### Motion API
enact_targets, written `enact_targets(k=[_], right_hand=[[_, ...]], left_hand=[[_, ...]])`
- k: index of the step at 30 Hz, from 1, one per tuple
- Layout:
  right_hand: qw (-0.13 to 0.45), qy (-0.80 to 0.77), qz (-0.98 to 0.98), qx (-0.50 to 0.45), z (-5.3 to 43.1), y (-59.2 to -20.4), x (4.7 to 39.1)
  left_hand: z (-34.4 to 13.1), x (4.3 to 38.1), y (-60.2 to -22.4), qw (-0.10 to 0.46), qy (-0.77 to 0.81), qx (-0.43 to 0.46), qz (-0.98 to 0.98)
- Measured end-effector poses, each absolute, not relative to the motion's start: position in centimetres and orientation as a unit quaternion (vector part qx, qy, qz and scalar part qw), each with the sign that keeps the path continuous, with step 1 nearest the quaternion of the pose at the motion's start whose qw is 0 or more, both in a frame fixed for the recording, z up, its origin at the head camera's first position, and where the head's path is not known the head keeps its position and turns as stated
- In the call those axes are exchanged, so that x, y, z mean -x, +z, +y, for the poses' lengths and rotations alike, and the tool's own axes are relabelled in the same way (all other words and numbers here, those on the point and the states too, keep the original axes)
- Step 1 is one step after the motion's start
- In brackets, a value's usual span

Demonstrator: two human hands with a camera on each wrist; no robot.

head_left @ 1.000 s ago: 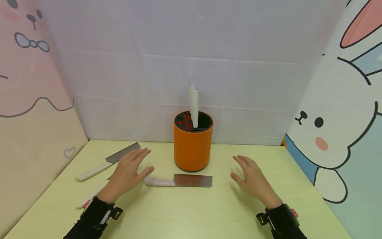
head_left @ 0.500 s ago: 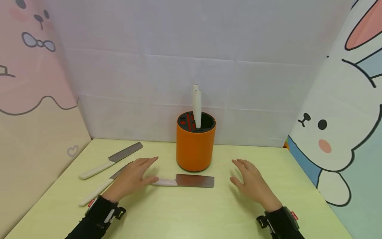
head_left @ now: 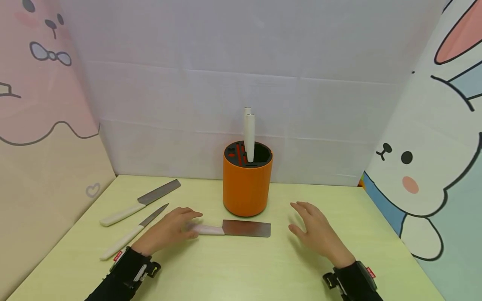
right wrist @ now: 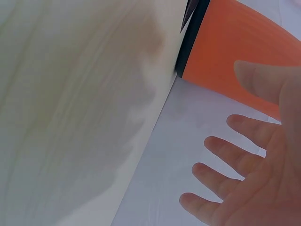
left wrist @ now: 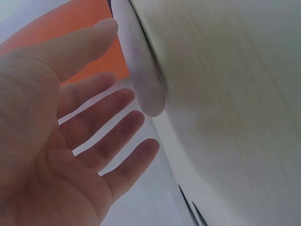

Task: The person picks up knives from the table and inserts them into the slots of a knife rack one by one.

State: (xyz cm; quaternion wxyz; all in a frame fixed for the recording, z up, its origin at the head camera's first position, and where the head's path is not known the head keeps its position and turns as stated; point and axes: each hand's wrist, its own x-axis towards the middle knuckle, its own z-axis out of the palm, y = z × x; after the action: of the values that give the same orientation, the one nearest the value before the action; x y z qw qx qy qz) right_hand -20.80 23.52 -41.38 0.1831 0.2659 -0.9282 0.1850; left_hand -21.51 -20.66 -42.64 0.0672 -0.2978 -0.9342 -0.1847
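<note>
My left hand [head_left: 171, 229] hovers at the handle end of a cleaver [head_left: 244, 228], its fingers spread and nothing in its grasp. The cleaver lies flat in front of an orange knife block [head_left: 246, 192], blade pointing right. In the left wrist view, the pale cleaver handle [left wrist: 143, 70] shows just beyond the fingertips. Over the table to the right of the cleaver, my right hand [head_left: 316, 228] is held with relaxed, parted fingers and holds nothing. Two white handles [head_left: 250, 138] stand up out of the block's black slotted top.
At the left lie a second broad-bladed knife [head_left: 158, 192] and a slim pointed knife [head_left: 152, 215], both white-handled. Behind the table hangs a white cloth wall [head_left: 188, 104]; printed cartoon panels flank both sides.
My left hand has come down and slightly right toward the cleaver's handle, uncovering the slim knife's blade. The right hand has barely moved. The head view has shifted a little.
</note>
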Motion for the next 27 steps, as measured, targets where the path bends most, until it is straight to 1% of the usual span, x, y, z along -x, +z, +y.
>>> enact_targets(k=[12,27], right_hand=[[0.181,0.187,-0.927,-0.269,23.28,-41.29,20.75],[0.183,0.178,-0.927,-0.276,23.20,-41.55,20.84]], left_hand=[[-20.24,21.39,-43.01,0.053,-0.183,0.328,-0.925],[-20.25,21.48,-43.60,0.095,-0.177,0.353,-0.914]])
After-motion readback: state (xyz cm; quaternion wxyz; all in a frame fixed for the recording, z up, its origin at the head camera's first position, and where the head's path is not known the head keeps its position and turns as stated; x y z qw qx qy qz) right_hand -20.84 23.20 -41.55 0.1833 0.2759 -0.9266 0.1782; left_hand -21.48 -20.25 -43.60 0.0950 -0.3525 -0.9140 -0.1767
